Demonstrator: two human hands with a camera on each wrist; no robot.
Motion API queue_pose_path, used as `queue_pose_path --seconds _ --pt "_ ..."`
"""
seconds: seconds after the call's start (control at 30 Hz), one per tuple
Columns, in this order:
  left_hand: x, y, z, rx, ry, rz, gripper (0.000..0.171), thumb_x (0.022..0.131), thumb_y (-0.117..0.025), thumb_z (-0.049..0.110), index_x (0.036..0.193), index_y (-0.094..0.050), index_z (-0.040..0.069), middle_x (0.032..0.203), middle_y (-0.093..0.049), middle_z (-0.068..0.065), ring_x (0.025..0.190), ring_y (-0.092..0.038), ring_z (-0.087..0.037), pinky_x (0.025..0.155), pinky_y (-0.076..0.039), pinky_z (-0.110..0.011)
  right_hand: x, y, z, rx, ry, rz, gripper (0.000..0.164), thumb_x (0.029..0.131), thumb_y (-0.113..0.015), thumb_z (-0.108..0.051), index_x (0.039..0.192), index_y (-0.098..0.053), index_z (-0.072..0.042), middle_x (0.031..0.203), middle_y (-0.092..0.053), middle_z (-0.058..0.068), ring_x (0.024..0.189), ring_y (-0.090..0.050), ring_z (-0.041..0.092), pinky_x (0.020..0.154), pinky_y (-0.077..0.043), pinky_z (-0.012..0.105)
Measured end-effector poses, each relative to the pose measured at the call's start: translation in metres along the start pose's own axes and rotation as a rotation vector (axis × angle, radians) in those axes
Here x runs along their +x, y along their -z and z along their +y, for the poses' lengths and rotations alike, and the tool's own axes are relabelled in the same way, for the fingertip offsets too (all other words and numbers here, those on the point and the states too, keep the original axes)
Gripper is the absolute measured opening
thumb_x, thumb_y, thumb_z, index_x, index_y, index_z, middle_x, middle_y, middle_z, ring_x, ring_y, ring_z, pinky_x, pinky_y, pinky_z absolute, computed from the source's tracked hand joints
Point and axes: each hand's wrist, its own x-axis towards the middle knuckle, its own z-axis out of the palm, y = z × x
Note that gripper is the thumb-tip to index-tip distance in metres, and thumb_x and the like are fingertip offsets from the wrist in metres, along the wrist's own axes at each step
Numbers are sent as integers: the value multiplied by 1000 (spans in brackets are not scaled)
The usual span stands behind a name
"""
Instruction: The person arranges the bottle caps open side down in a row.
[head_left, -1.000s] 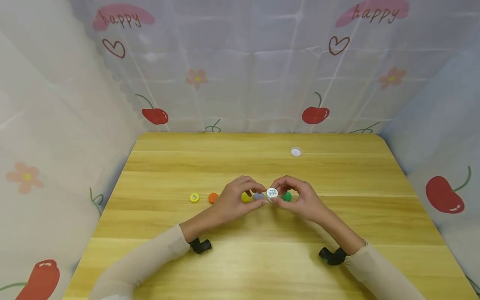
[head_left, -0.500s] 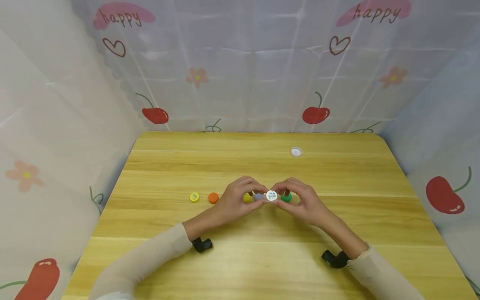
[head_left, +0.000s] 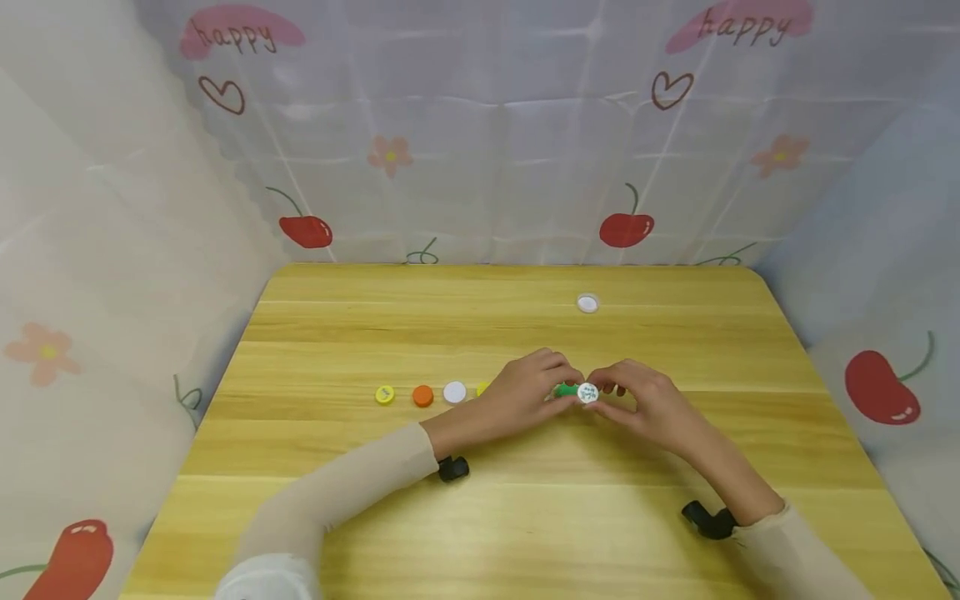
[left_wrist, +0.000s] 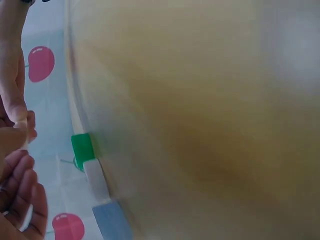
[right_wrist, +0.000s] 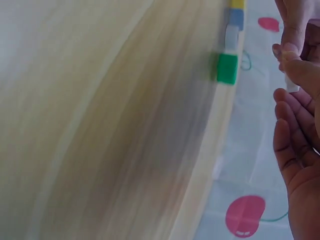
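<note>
A small white round cap with dark writing on its top is held up between both hands. My left hand pinches its left side with thumb and fingertips. On the opposite side, the thumb and fingers of my right hand pinch it too. Just left of it a green cap shows between the left fingers. The left wrist view has the green cap, another white cap and a blue cap standing in a row on the table; in the head view my left hand hides the last two.
Farther left in the row lie a yellow cap, an orange cap, a white cap and a partly covered yellow one. A round white lid rests near the back edge of the wooden table. Printed curtains surround it.
Both hands have shifted to the right together, carrying the written white cap from left of the green cap to its right side. A white cap in the row has come into sight.
</note>
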Motion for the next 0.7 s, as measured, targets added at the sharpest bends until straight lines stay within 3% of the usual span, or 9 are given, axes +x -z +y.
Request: queue_pose_path --seconds 0.13,0.37,0.7 --pt "19 -12 4 93 44 -91 27 103 -74 40 125 -77 24 118 -72 9 106 -63 -8 88 -56 -20 -5 4 10 -44 -80 -64 31 87 -92 -17 113 -77 -15 103 -76 -4 91 -68 12 77 -62 36" --pt "34 -21 8 169 84 -187 23 104 -73 41 118 -78 24 115 -73 9 98 -60 -9 83 -53 -21 -9 -1 23 -24 -195 -174 28 96 -84 -24 121 -75 -16 110 -75 -5 102 -69 12 87 -61 40" --pt "47 -32 9 258 117 -303 25 105 -70 46 113 -77 23 111 -72 7 96 -60 -12 80 -53 -27 -8 -9 36 24 -214 -231 25 97 -83 -24 119 -76 -15 113 -69 -3 101 -67 14 88 -60 39"
